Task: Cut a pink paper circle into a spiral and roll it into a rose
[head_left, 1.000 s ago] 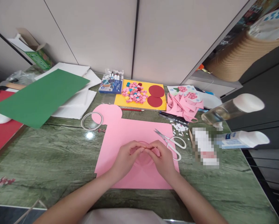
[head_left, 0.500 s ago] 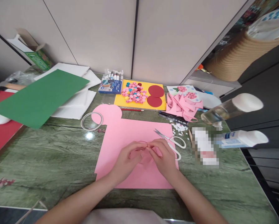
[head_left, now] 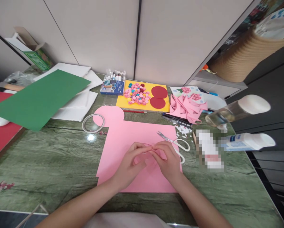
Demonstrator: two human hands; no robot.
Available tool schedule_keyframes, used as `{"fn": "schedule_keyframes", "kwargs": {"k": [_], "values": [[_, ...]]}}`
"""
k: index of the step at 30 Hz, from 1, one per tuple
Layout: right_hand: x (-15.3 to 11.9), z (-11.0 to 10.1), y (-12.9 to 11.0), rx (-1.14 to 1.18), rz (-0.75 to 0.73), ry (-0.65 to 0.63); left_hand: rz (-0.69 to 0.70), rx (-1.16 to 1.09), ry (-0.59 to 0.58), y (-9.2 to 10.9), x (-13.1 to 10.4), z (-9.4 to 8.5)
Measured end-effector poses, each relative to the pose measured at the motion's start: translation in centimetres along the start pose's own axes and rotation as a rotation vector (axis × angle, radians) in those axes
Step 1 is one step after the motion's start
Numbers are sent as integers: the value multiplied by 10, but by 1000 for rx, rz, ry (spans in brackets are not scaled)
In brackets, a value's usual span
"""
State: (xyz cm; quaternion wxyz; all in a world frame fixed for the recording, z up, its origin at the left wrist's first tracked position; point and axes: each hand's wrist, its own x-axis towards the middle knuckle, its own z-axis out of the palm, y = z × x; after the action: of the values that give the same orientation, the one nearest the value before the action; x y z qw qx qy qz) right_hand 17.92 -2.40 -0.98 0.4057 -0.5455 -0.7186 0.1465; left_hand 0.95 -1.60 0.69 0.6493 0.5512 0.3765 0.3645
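Over a large pink sheet (head_left: 118,136), my left hand (head_left: 132,161) and my right hand (head_left: 167,158) meet at the fingertips. Both pinch the edge of a smaller pink paper piece (head_left: 143,157), which my fingers partly cover. Beside my right hand lie scissors (head_left: 168,138) with white handles, blades apart. Pink rounded cutouts (head_left: 111,114) touch the sheet's upper left corner, with a roll of tape (head_left: 83,124) partly over them.
At the back, a yellow sheet (head_left: 123,103) bears small coloured balls and red circles (head_left: 159,91). Pink scraps (head_left: 186,107), pens (head_left: 177,120) and bottles (head_left: 247,141) stand or lie right. A green sheet (head_left: 42,98) covers white paper left.
My left fingers have shifted slightly along the pink piece's edge, and less of the piece shows between my hands. My right hand still pinches it.
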Motion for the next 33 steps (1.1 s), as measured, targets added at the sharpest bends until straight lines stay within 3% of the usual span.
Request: {"fn": "schedule_keyframes", "kwargs": {"k": [16, 29, 33], "values": [[0, 1, 2, 5, -7, 30, -32, 63, -45, 2, -2, 3], [1, 0, 0, 15, 132, 56, 14, 75, -34, 4, -1, 2], [3, -1, 2, 90, 169, -7, 68, 137, 5, 3, -2, 4]]}}
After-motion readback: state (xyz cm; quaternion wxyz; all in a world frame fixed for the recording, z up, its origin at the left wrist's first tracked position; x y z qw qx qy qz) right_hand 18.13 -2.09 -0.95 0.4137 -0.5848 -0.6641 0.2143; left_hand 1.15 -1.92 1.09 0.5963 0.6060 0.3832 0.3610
